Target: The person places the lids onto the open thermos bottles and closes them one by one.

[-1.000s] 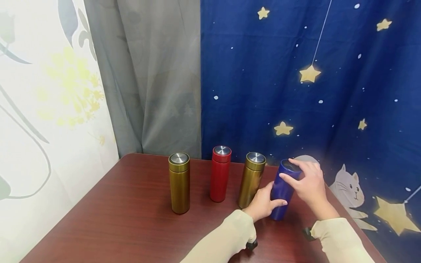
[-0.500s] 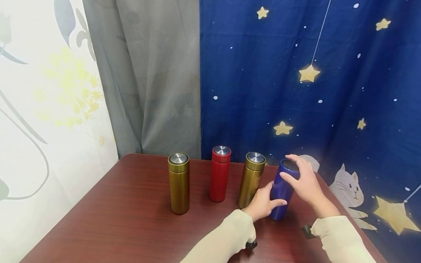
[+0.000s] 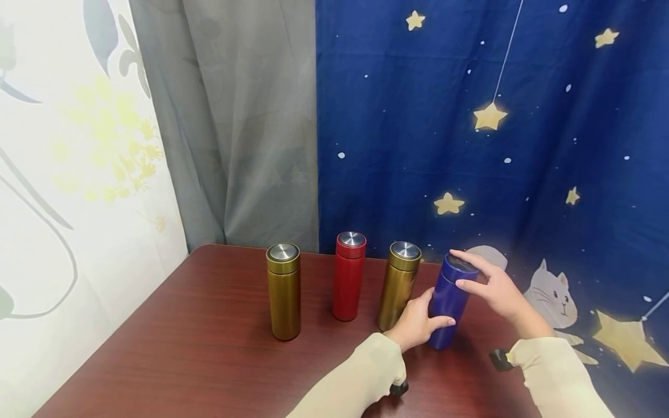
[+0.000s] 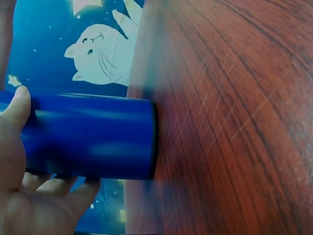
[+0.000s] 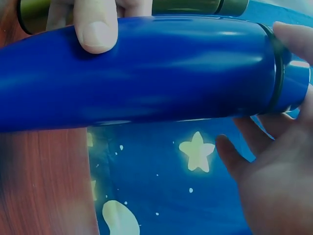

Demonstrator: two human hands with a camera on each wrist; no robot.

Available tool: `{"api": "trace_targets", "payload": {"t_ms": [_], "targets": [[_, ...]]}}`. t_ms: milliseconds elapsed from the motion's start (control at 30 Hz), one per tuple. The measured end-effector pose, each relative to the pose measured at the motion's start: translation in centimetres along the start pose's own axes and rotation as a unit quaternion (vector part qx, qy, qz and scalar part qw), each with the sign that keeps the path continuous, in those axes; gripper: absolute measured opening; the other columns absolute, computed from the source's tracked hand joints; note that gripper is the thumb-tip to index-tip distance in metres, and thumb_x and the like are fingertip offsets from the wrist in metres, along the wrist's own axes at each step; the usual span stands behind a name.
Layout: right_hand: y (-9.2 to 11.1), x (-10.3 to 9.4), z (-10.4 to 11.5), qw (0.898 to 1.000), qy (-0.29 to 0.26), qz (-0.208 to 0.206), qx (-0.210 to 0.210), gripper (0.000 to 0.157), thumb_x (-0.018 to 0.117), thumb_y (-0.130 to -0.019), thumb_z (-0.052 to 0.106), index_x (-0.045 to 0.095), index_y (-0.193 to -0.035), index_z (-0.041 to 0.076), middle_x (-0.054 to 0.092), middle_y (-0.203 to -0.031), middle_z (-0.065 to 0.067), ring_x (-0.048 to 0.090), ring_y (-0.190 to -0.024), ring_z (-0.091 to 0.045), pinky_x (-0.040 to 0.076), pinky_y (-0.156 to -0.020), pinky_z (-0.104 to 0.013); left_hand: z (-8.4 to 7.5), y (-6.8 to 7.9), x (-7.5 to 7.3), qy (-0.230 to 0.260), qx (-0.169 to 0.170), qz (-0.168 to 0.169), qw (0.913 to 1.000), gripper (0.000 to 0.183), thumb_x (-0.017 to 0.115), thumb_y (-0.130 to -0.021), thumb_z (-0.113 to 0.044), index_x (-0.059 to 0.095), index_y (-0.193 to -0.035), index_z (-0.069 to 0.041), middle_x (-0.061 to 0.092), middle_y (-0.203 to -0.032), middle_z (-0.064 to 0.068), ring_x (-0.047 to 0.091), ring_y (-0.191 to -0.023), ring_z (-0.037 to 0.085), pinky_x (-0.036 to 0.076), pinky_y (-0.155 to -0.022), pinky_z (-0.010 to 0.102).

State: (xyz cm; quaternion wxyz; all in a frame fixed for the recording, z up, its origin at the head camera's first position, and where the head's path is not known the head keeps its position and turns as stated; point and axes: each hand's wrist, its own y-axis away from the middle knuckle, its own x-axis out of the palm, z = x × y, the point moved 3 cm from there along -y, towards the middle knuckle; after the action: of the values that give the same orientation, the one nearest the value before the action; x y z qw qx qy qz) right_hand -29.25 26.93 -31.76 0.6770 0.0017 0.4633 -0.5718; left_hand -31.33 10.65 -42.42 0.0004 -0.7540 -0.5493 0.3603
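Note:
A blue thermos flask [image 3: 450,302] stands upright on the table's right side. My left hand [image 3: 417,322] grips its body, with the thumb across the near side and the fingers round the far side. Up at the top, my right hand [image 3: 499,290] holds the flask's lid [image 5: 295,81], thumb on the near side by the seam and fingers round the far side. The left wrist view shows the flask's dark base rim at the tabletop. Close to the left hand is a gold flask [image 3: 399,287], its lower part partly hidden by that hand.
A red flask [image 3: 349,278] and another gold flask [image 3: 284,293] stand farther left on the reddish-brown wooden table [image 3: 198,348]. Behind it hang a grey curtain [image 3: 261,128] and a blue star-patterned curtain [image 3: 407,133].
My right hand loosened on the lid, fingers lifting slightly, then turned round to a new hold with the wrist farther right. The left hand and all the flasks have stayed in place.

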Motion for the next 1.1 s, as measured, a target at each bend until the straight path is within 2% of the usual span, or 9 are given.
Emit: {"api": "trace_targets", "payload": {"t_ms": [67,133,267,367,667,933,1100], "targets": [[0.0,-0.1,0.0,1.000,0.027,-0.005,0.010,0.057,0.070,-0.088,0.008,0.051,-0.142,0.012,0.054,-0.133,-0.018,0.049,-0.113,0.003,0.038,-0.091,-0.014,0.0,0.0,0.0,0.001,-0.001,0.000,1.0000,0.065,0.075,-0.084,-0.042,0.049,-0.137,-0.014,0.066,-0.114,-0.003,0.064,-0.098,0.008,0.049,-0.089,0.024],[0.0,-0.2,0.1,0.998,0.056,-0.013,0.019,0.057,0.072,-0.087,0.012,0.052,-0.141,0.015,0.056,-0.133,-0.016,0.048,-0.118,-0.003,0.037,-0.093,-0.020,0.0,0.0,0.0,0.002,-0.001,0.001,1.0000,0.065,0.075,-0.084,-0.041,0.049,-0.137,-0.014,0.066,-0.114,-0.003,0.064,-0.097,0.008,0.050,-0.089,0.025],[0.1,-0.1,0.4,0.995,0.091,-0.033,0.031,0.058,0.076,-0.085,0.019,0.055,-0.138,0.015,0.057,-0.130,-0.019,0.052,-0.118,-0.029,0.041,-0.095,-0.047,0.0,0.0,-0.1,0.005,-0.002,0.002,1.0000,0.065,0.075,-0.084,-0.041,0.049,-0.137,-0.014,0.066,-0.114,-0.003,0.064,-0.098,0.008,0.050,-0.089,0.025],[0.1,0.1,0.5,0.991,0.116,-0.053,0.038,0.059,0.079,-0.082,0.024,0.058,-0.136,0.014,0.058,-0.128,-0.022,0.051,-0.116,-0.040,0.039,-0.091,-0.061,0.0,0.0,-0.1,0.006,-0.003,0.001,1.0000,0.065,0.075,-0.084,-0.042,0.049,-0.137,-0.015,0.066,-0.114,-0.003,0.064,-0.098,0.008,0.050,-0.089,0.025],[0.4,0.8,0.6,0.977,0.179,-0.111,0.036,0.060,0.082,-0.078,0.031,0.061,-0.132,0.015,0.061,-0.120,-0.021,0.051,-0.109,-0.038,0.040,-0.084,-0.062,-0.1,0.1,-0.1,0.006,-0.004,0.000,1.0000,0.066,0.075,-0.084,-0.042,0.049,-0.138,-0.014,0.066,-0.114,-0.003,0.064,-0.098,0.009,0.050,-0.088,0.025],[0.4,1.6,1.4,0.961,0.212,-0.179,0.008,0.060,0.086,-0.072,0.031,0.066,-0.125,0.009,0.065,-0.116,-0.021,0.048,-0.101,-0.036,0.037,-0.081,-0.054,0.0,0.1,0.0,0.007,-0.006,0.002,1.0000,0.066,0.074,-0.084,-0.044,0.049,-0.138,-0.014,0.066,-0.115,-0.003,0.064,-0.098,0.009,0.050,-0.088,0.025],[0.3,2.1,1.6,0.950,0.224,-0.219,0.009,0.061,0.087,-0.068,0.031,0.068,-0.120,0.006,0.066,-0.112,-0.022,0.048,-0.103,-0.040,0.034,-0.085,-0.058,0.1,0.1,0.0,0.006,-0.007,0.003,1.0000,0.068,0.073,-0.084,-0.044,0.049,-0.139,-0.014,0.066,-0.116,-0.002,0.065,-0.098,0.009,0.051,-0.088,0.025]]}}
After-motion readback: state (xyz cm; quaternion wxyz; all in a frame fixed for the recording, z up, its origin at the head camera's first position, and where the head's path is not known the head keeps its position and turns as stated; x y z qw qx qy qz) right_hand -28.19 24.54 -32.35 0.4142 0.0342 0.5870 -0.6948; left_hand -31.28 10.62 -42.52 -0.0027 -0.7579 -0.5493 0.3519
